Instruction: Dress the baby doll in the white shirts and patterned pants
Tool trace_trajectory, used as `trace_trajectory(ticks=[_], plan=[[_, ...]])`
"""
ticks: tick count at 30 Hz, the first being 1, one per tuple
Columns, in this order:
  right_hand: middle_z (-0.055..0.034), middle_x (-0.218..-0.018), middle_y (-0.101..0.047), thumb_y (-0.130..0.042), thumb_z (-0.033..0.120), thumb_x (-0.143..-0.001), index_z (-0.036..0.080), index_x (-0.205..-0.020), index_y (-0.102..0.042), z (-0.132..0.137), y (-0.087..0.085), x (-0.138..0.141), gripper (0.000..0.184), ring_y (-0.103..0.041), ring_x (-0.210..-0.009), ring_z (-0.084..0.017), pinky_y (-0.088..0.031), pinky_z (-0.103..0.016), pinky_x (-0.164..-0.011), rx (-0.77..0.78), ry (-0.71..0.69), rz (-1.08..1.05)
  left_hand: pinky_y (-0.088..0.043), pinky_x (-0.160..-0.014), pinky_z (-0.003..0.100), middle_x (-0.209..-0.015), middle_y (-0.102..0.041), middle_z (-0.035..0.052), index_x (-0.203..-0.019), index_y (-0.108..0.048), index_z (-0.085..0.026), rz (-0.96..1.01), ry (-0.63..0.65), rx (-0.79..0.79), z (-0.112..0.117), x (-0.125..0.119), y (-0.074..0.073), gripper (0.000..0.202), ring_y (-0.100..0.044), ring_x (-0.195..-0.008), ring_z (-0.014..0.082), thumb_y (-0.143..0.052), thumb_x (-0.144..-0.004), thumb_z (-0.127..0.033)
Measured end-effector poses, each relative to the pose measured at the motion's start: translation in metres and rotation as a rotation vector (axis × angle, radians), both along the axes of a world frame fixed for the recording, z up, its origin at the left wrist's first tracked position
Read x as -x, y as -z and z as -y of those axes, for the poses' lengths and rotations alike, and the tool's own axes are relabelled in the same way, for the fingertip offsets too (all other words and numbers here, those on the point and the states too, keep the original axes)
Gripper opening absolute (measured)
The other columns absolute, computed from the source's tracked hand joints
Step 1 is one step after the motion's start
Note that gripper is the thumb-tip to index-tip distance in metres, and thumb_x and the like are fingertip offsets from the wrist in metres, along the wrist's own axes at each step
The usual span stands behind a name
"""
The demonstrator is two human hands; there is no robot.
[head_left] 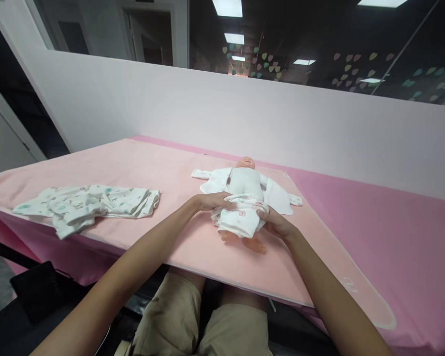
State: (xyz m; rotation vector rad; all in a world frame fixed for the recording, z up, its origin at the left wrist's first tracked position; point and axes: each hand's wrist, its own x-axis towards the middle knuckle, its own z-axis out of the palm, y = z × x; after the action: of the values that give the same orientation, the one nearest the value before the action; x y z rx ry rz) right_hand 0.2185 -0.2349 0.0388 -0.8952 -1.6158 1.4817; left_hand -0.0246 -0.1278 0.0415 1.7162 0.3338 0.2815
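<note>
A baby doll [245, 163] lies on its back on a pink mat [163, 173], head away from me, feet [254, 244] toward me. An open white top [244, 184] is spread under and over its chest. White patterned trousers [236, 220] are bunched around its legs. My left hand [212, 201] grips the waistband on the doll's left side as I see it, fingers closed on the cloth. My right hand [276, 223] pinches the trousers on the other side.
A second crumpled white garment with green prints [85, 205] lies on the mat at the left. A pink cover [393, 232] lies over the table to the right. A white wall with a glass pane above runs behind. A dark object [37, 291] sits below the table's left edge.
</note>
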Motion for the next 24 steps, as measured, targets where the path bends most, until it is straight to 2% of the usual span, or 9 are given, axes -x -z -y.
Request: trace_trajectory(ticks=[3, 5, 9, 13, 17, 19, 21, 24], plan=[[-0.0103, -0.109, -0.076, -0.069, 0.057, -0.092, 0.021, -0.139, -0.063, 0.0, 0.004, 0.004, 0.06, -0.071, -0.095, -0.027, -0.056, -0.036, -0.082, 0.072, 0.063, -0.103, -0.055, -0.089, 0.036, -0.109, -0.077, 0.0108, -0.108, -0.074, -0.014, -0.014, 0.026, -0.001, -0.005, 0.003, 0.004, 0.062, -0.07, -0.102, 0.0269, -0.092, -0.066, -0.055], [-0.0095, -0.109, -0.077, -0.069, 0.055, -0.094, 0.021, -0.139, -0.063, 0.0, 0.005, 0.005, 0.057, -0.07, -0.094, -0.026, -0.056, -0.036, -0.082, 0.098, 0.072, -0.068, -0.055, -0.093, 0.038, -0.111, -0.077, 0.0112, -0.112, -0.074, -0.014, 0.017, 0.03, -0.008, -0.005, 0.003, 0.006, 0.06, -0.071, -0.104, 0.027, -0.091, -0.069, -0.053], [-0.0093, -0.111, -0.076, -0.079, 0.059, -0.084, 0.016, -0.125, -0.071, -0.001, 0.002, 0.001, 0.06, -0.069, -0.099, -0.026, -0.054, -0.035, -0.087, 0.053, 0.036, 0.136, -0.051, -0.104, 0.041, -0.125, -0.074, 0.0134, -0.128, -0.069, -0.017, 0.144, 0.032, 0.016, 0.002, -0.001, 0.004, 0.061, -0.069, -0.115, 0.0268, -0.083, -0.081, -0.054], [-0.0077, -0.112, -0.076, -0.09, 0.058, -0.07, 0.017, -0.124, -0.072, 0.001, -0.002, -0.001, 0.07, -0.069, -0.099, -0.027, -0.054, -0.035, -0.086, 0.008, -0.003, 0.233, -0.051, -0.104, 0.041, -0.129, -0.072, 0.0144, -0.13, -0.067, -0.017, 0.118, 0.002, 0.035, 0.01, -0.004, -0.001, 0.063, -0.066, -0.121, 0.0281, -0.082, -0.083, -0.055], [-0.0081, -0.113, -0.077, -0.086, 0.057, -0.075, 0.019, -0.126, -0.071, 0.004, -0.003, 0.003, 0.065, -0.07, -0.105, -0.029, -0.055, -0.038, -0.089, -0.007, 0.061, 0.188, -0.051, -0.103, 0.04, -0.125, -0.074, 0.0128, -0.126, -0.069, -0.017, 0.058, -0.019, 0.028, 0.009, -0.002, 0.0, 0.061, -0.066, -0.12, 0.0267, -0.081, -0.082, -0.058], [-0.0096, -0.113, -0.077, -0.083, 0.061, -0.078, 0.018, -0.126, -0.07, 0.005, -0.002, 0.006, 0.066, -0.07, -0.105, -0.029, -0.056, -0.039, -0.091, 0.001, 0.088, 0.092, -0.053, -0.097, 0.038, -0.121, -0.075, 0.0126, -0.123, -0.071, -0.016, 0.035, -0.014, 0.03, 0.004, -0.001, 0.002, 0.064, -0.068, -0.115, 0.0266, -0.081, -0.079, -0.061], [-0.0106, -0.114, -0.076, -0.081, 0.064, -0.079, 0.018, -0.127, -0.069, 0.004, 0.0, 0.007, 0.068, -0.071, -0.103, -0.029, -0.056, -0.04, -0.093, 0.017, 0.092, 0.02, -0.055, -0.09, 0.037, -0.114, -0.077, 0.0123, -0.118, -0.072, -0.014, 0.021, 0.003, 0.027, -0.001, 0.0, 0.006, 0.07, -0.069, -0.106, 0.027, -0.086, -0.07, -0.064], [-0.0105, -0.116, -0.076, -0.078, 0.066, -0.082, 0.019, -0.127, -0.07, 0.003, 0.0, 0.008, 0.066, -0.07, -0.105, -0.028, -0.056, -0.041, -0.095, 0.037, 0.1, 0.024, -0.055, -0.083, 0.036, -0.103, -0.077, 0.0099, -0.112, -0.073, -0.014, -0.004, 0.019, -0.024, -0.002, 0.001, 0.007, 0.072, -0.07, -0.096, 0.0267, -0.094, -0.058, -0.057]])
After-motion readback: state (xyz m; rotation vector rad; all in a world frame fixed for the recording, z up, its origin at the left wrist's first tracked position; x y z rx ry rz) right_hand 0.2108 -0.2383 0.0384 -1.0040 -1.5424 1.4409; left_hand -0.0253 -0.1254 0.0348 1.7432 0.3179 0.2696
